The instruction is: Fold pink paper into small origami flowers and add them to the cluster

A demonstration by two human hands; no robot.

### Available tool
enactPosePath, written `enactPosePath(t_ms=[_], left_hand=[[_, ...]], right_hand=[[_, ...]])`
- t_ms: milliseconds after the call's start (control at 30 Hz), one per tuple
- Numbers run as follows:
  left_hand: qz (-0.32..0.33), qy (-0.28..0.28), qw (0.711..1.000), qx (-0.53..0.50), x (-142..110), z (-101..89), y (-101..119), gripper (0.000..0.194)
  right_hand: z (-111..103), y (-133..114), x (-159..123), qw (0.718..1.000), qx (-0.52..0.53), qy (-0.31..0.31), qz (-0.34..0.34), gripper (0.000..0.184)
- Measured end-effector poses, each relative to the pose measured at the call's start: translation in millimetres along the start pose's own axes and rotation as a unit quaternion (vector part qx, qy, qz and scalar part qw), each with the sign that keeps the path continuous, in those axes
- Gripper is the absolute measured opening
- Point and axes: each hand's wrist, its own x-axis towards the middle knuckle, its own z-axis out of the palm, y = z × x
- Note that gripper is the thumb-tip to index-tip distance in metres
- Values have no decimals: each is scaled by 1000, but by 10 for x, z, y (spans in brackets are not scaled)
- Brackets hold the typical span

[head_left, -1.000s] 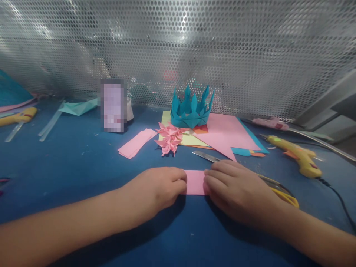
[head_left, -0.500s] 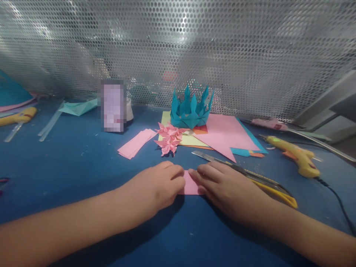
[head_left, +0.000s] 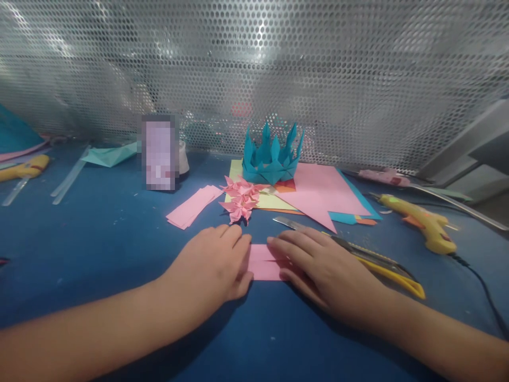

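Observation:
A folded strip of pink paper (head_left: 265,268) lies flat on the blue table in front of me, a crease or flap edge running along its length. My left hand (head_left: 218,262) grips its left end, fingers bent at the far edge and thumb at the near one. On the right end, my right hand (head_left: 318,265) holds the strip between fingers and thumb. Both ends of the paper are hidden under the hands. Partly beneath my right hand lies a utility knife (head_left: 382,262) with a yellow handle, its blade (head_left: 287,223) out past the fingers.
Beyond the hands are folded pink paper flowers (head_left: 239,199), a stack of pink strips (head_left: 194,207) and a blue paper crown (head_left: 270,170) on coloured sheets (head_left: 318,185). A yellow glue gun (head_left: 425,223) with a cord lies right, another (head_left: 26,168) left. A blurred-out upright rectangle (head_left: 160,154) stands behind.
My left hand has slid left along the paper and its fingers have loosened a little. More of the pink strip and its lengthwise line now shows between the hands.

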Motion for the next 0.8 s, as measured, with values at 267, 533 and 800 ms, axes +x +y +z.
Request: enactPosePath(t_ms=[267,533,800], left_hand=[[-22,29,971,-236,24,79,-60,7],[-118,61,812,-568,25,119,60,20],[-210,101,630,-741,120,89,60,27]], right_hand=[[47,27,-31,998,42,45,13,34],[-26,9,-34,977,185,89,63,17],[-108,-136,-43,906,402,26,131,14]])
